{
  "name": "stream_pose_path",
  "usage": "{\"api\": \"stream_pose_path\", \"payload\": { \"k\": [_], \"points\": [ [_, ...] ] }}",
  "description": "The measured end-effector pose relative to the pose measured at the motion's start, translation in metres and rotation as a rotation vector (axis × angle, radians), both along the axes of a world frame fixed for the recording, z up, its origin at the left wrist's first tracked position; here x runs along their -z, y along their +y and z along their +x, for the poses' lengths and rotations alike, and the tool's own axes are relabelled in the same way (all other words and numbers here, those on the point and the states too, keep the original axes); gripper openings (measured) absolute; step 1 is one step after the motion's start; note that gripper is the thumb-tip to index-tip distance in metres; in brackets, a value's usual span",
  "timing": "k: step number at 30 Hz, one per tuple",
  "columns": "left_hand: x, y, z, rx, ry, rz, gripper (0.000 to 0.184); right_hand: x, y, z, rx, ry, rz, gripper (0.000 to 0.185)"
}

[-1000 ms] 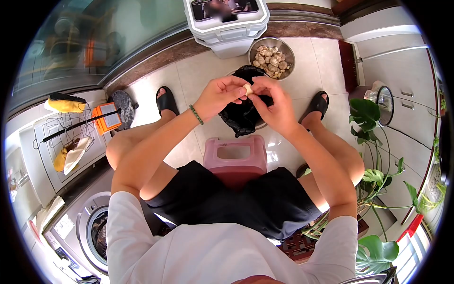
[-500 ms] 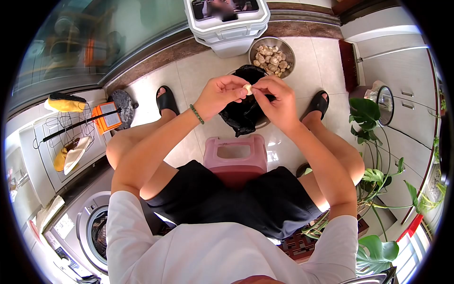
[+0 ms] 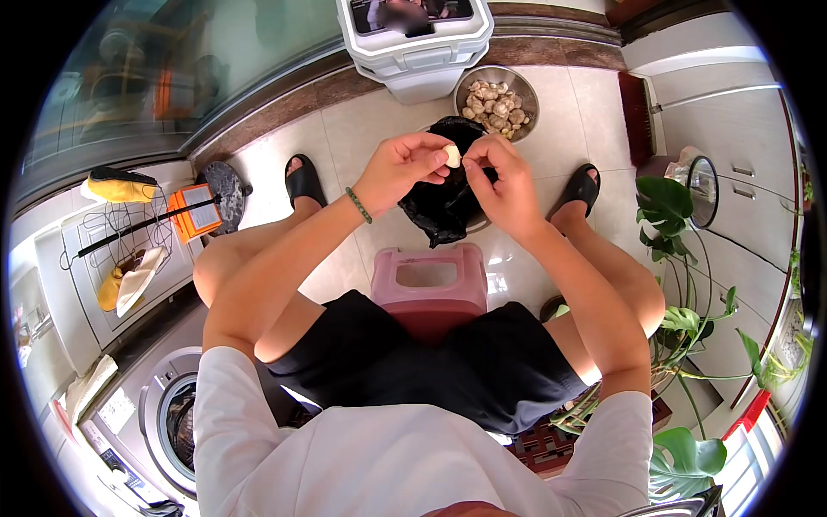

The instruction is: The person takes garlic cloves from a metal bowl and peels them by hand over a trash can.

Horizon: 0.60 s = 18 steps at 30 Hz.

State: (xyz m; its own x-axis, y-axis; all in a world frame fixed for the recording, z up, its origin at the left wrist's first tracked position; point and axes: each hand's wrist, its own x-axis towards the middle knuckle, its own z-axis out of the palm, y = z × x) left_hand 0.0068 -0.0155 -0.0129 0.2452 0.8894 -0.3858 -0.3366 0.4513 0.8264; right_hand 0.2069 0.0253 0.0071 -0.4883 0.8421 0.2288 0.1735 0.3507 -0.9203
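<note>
A pale garlic clove (image 3: 451,156) is pinched between the thumb and fingers of my left hand (image 3: 402,171). Just to its right, my right hand (image 3: 501,177) has thumb and forefinger pressed together; whatever lies between them is too small to make out. Both hands are over a bin lined with a black bag (image 3: 437,215). Beyond them, a metal bowl (image 3: 531,96) holds several garlic bulbs (image 3: 494,107).
A pink plastic stool (image 3: 429,284) stands between my legs. Behind the bin is a grey-white container (image 3: 418,65) with a phone (image 3: 448,10) on top. Plants (image 3: 680,319) and cabinets (image 3: 732,142) line the right; a washing machine (image 3: 155,414) is at lower left.
My right hand has drawn slightly away from the clove to the right, its fingertips now apart from it. The clove stays in my left hand, with more of it showing.
</note>
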Motion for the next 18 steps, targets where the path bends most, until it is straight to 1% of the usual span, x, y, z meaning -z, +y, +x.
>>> {"api": "stream_pose_path", "payload": {
  "k": [5,7,9,11,14,18],
  "points": [
    [-0.0013,-0.0002,0.0011,-0.032,-0.042,0.005,0.029,0.0050,0.0001,0.0012,-0.010,0.040,0.007,0.009],
    [-0.0022,-0.0001,0.0009,-0.032,-0.048,0.013,0.029,-0.0020,-0.0003,0.0008,0.003,0.016,0.016,0.010],
    [-0.0030,-0.0004,0.0002,0.009,0.005,0.016,0.029,-0.0039,-0.0003,0.0006,0.016,-0.008,0.024,0.011],
    [-0.0034,-0.0006,0.0005,0.012,0.004,0.010,0.029,-0.0026,0.0016,0.0003,0.014,-0.038,0.174,0.013],
    [-0.0025,-0.0009,0.0007,0.019,0.010,-0.002,0.029,-0.0006,0.0037,0.0025,-0.024,-0.072,0.227,0.012],
    [-0.0016,-0.0011,0.0003,0.036,0.031,-0.015,0.029,-0.0026,0.0020,0.0028,-0.025,-0.094,0.200,0.012]
  ]
}}
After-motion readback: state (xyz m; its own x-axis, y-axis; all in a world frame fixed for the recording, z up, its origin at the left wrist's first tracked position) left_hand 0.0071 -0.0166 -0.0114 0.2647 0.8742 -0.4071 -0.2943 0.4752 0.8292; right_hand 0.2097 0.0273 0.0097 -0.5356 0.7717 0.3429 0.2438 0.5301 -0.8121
